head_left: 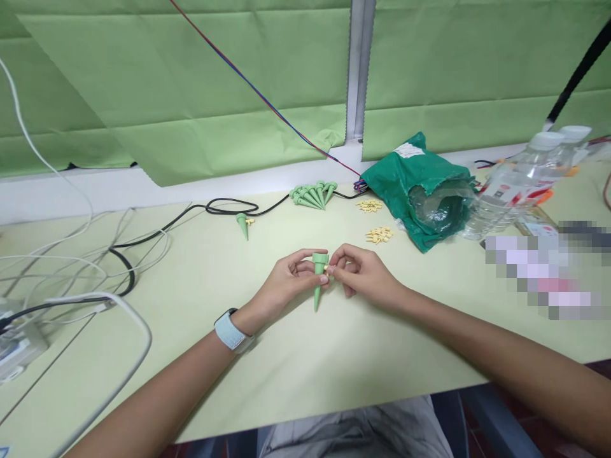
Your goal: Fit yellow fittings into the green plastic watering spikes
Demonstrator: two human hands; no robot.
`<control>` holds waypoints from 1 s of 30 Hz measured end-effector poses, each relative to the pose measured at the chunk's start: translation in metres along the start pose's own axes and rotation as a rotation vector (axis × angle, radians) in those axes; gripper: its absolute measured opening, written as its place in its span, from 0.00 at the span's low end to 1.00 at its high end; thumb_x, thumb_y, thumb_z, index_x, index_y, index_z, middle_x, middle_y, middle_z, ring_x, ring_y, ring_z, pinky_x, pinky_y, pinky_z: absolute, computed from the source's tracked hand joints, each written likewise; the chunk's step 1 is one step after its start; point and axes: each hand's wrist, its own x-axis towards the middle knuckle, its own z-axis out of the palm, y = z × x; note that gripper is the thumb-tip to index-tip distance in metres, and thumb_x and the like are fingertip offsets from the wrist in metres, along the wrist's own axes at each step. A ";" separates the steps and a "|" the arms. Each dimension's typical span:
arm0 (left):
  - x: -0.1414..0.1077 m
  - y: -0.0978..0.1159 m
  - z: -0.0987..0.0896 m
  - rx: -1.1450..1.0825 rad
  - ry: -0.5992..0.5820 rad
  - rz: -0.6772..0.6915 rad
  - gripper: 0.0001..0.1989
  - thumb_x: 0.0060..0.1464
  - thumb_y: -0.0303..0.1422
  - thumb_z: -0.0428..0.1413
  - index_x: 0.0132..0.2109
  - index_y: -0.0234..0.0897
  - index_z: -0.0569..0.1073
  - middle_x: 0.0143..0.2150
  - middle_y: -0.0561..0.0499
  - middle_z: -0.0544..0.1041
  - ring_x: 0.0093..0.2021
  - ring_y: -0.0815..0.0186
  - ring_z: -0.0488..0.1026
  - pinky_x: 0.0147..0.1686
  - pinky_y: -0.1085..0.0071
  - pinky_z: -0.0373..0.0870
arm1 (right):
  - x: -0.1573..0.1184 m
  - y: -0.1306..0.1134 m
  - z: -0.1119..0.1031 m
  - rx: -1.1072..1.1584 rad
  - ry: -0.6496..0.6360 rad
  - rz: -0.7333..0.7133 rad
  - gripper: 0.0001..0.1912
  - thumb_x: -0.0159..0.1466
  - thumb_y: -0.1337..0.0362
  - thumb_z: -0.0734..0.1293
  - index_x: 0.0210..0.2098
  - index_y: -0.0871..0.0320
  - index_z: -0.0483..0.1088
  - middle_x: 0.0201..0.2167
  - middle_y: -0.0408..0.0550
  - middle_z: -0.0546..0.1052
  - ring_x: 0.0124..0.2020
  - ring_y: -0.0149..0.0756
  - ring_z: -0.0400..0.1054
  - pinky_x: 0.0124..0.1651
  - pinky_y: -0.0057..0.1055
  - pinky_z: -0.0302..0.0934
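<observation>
Holds green spike (319, 262) in left hand (292, 272), pinched between thumb and fingers around upper body; points tip down below the grip, cap up near index fingertip. Pinches small yellow piece (327, 270) in right hand (359, 270), right at the spike's side just under the cap; can't tell if seated. On table (267, 394) beyond both hands: pile of green spikes (314, 194), two small heaps of yellow pieces (379, 235), torn green bag (415, 168) at right, lone spike (242, 224) with yellow bit beside at left.
</observation>
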 end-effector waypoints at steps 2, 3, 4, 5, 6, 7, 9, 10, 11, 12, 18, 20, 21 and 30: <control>0.000 -0.001 0.000 0.009 0.001 0.003 0.26 0.51 0.34 0.68 0.57 0.38 0.74 0.36 0.49 0.79 0.40 0.60 0.79 0.44 0.64 0.73 | 0.001 0.001 0.000 0.019 -0.001 0.001 0.14 0.61 0.54 0.72 0.37 0.56 0.70 0.25 0.42 0.76 0.20 0.30 0.70 0.23 0.26 0.64; 0.000 -0.001 0.000 0.013 0.008 0.006 0.26 0.50 0.33 0.68 0.56 0.38 0.74 0.36 0.49 0.79 0.39 0.60 0.79 0.44 0.64 0.73 | 0.002 0.002 0.000 0.035 -0.003 0.005 0.14 0.61 0.54 0.73 0.36 0.57 0.70 0.24 0.42 0.76 0.21 0.31 0.71 0.23 0.27 0.65; 0.000 -0.001 0.000 0.014 0.014 0.010 0.26 0.50 0.33 0.68 0.56 0.38 0.75 0.36 0.49 0.79 0.39 0.60 0.79 0.44 0.64 0.73 | 0.002 0.003 0.001 0.053 -0.001 0.005 0.14 0.61 0.55 0.73 0.36 0.57 0.70 0.23 0.42 0.76 0.21 0.32 0.71 0.24 0.27 0.67; 0.000 -0.001 0.000 0.010 0.019 0.016 0.26 0.50 0.33 0.68 0.56 0.38 0.75 0.37 0.49 0.79 0.40 0.60 0.79 0.45 0.63 0.73 | 0.002 0.004 0.001 0.070 0.000 0.000 0.14 0.60 0.55 0.73 0.35 0.57 0.70 0.23 0.43 0.76 0.22 0.32 0.72 0.25 0.28 0.68; 0.000 -0.001 0.000 0.001 0.018 0.022 0.24 0.51 0.34 0.67 0.55 0.38 0.76 0.38 0.48 0.79 0.41 0.60 0.79 0.46 0.63 0.73 | 0.002 0.004 0.002 0.085 0.003 -0.010 0.14 0.60 0.55 0.74 0.35 0.58 0.70 0.23 0.44 0.77 0.23 0.33 0.73 0.26 0.29 0.70; 0.000 0.000 0.000 -0.012 0.009 0.028 0.21 0.52 0.34 0.67 0.54 0.37 0.77 0.39 0.47 0.80 0.42 0.59 0.79 0.48 0.62 0.73 | 0.002 0.005 0.003 0.098 0.008 -0.023 0.14 0.59 0.56 0.74 0.35 0.58 0.70 0.24 0.45 0.78 0.24 0.34 0.74 0.27 0.30 0.71; -0.001 0.002 0.001 -0.049 -0.024 0.027 0.15 0.54 0.35 0.65 0.49 0.35 0.79 0.40 0.45 0.81 0.43 0.57 0.79 0.50 0.59 0.73 | 0.002 0.005 0.004 0.116 0.017 -0.046 0.14 0.58 0.56 0.75 0.35 0.58 0.71 0.26 0.46 0.79 0.27 0.36 0.76 0.30 0.32 0.73; -0.001 0.003 0.000 -0.069 -0.041 0.018 0.13 0.55 0.35 0.65 0.46 0.34 0.80 0.40 0.44 0.82 0.43 0.56 0.79 0.50 0.58 0.73 | 0.002 0.005 0.004 0.121 0.020 -0.053 0.14 0.58 0.56 0.75 0.35 0.58 0.71 0.26 0.47 0.79 0.29 0.38 0.77 0.32 0.33 0.73; -0.001 0.004 0.000 -0.088 -0.053 0.005 0.12 0.55 0.35 0.65 0.45 0.33 0.80 0.39 0.43 0.82 0.42 0.56 0.80 0.50 0.57 0.74 | 0.002 0.006 0.004 0.123 0.019 -0.059 0.14 0.58 0.56 0.75 0.35 0.59 0.72 0.26 0.47 0.79 0.29 0.38 0.77 0.33 0.34 0.74; -0.001 0.004 0.000 -0.105 -0.061 -0.010 0.12 0.55 0.34 0.65 0.44 0.33 0.80 0.40 0.42 0.82 0.42 0.55 0.80 0.50 0.56 0.74 | 0.002 0.006 0.004 0.124 0.019 -0.064 0.14 0.58 0.56 0.75 0.35 0.59 0.72 0.26 0.47 0.79 0.30 0.39 0.78 0.34 0.34 0.74; -0.003 0.005 0.001 -0.165 -0.069 -0.068 0.12 0.55 0.34 0.66 0.45 0.32 0.80 0.44 0.39 0.83 0.44 0.54 0.81 0.50 0.55 0.75 | 0.001 0.010 0.003 0.103 0.021 -0.103 0.13 0.60 0.55 0.75 0.35 0.59 0.74 0.29 0.48 0.80 0.33 0.41 0.80 0.36 0.36 0.75; -0.003 0.005 0.002 -0.171 -0.076 -0.073 0.13 0.55 0.34 0.66 0.46 0.32 0.81 0.44 0.39 0.83 0.44 0.54 0.81 0.50 0.56 0.75 | 0.001 0.010 0.002 0.098 0.018 -0.105 0.13 0.60 0.55 0.75 0.35 0.59 0.74 0.29 0.48 0.80 0.33 0.41 0.80 0.36 0.35 0.75; -0.003 0.005 0.002 -0.172 -0.083 -0.071 0.14 0.55 0.34 0.66 0.46 0.32 0.81 0.44 0.39 0.83 0.44 0.54 0.81 0.50 0.56 0.75 | 0.001 0.010 0.001 0.098 0.015 -0.097 0.14 0.60 0.55 0.75 0.35 0.59 0.74 0.28 0.48 0.80 0.32 0.41 0.80 0.36 0.35 0.75; -0.003 0.007 0.005 -0.056 -0.081 0.004 0.13 0.56 0.37 0.64 0.45 0.32 0.82 0.39 0.42 0.82 0.42 0.55 0.79 0.49 0.57 0.74 | 0.004 0.005 -0.001 0.189 0.001 -0.010 0.18 0.56 0.53 0.77 0.33 0.61 0.72 0.24 0.49 0.80 0.27 0.38 0.78 0.33 0.34 0.74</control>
